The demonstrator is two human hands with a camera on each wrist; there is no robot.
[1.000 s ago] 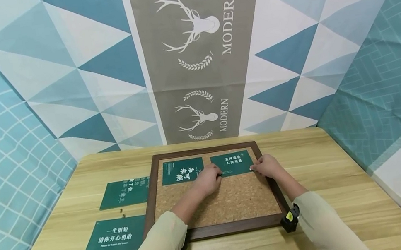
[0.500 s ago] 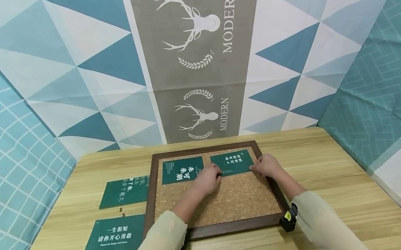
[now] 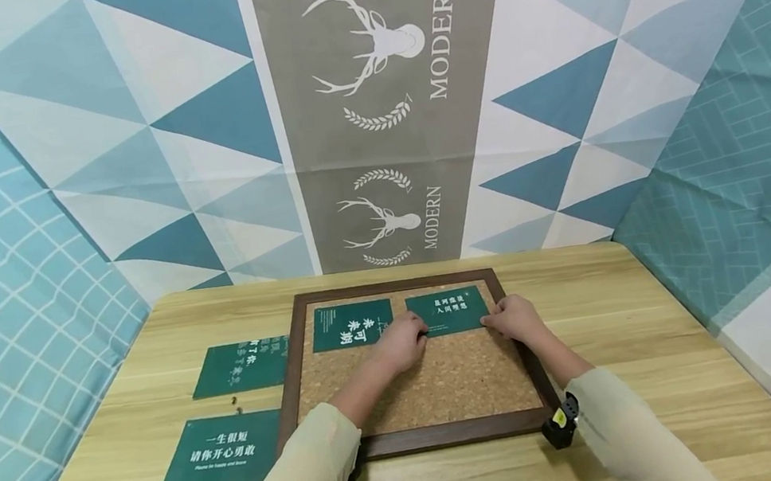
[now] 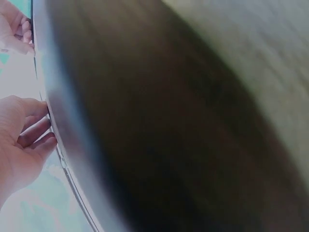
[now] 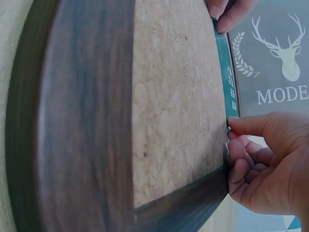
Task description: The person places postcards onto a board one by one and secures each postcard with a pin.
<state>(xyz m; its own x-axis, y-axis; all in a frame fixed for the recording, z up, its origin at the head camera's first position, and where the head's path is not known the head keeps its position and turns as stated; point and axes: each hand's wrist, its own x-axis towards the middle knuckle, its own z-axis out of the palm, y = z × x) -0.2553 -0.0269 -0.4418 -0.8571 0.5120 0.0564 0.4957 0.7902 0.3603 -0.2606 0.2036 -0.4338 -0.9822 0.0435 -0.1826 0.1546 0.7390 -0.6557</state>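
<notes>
A green card with white lettering (image 3: pixel 451 306) lies on the upper right of a cork board (image 3: pixel 425 384) in a dark wood frame. My left hand (image 3: pixel 401 344) pinches the card's lower left corner, its wrist crossing over the cork. At the lower right corner, my right hand (image 3: pixel 516 318) pinches the card with thumb and fingertips, beside the frame's right side. In the right wrist view, the right thumb presses on the edge of the card (image 5: pixel 227 72), the other fingers curled below. A second green card (image 3: pixel 338 322) sits at the board's upper left, partly covered by my left hand.
Two more green cards, an upper one (image 3: pixel 238 369) and a lower one (image 3: pixel 220 453), lie on the wooden table (image 3: pixel 106 435) left of the board. Small dark bits (image 3: pixel 236 406) lie between them. A patterned cloth (image 3: pixel 370 114) hangs behind the table.
</notes>
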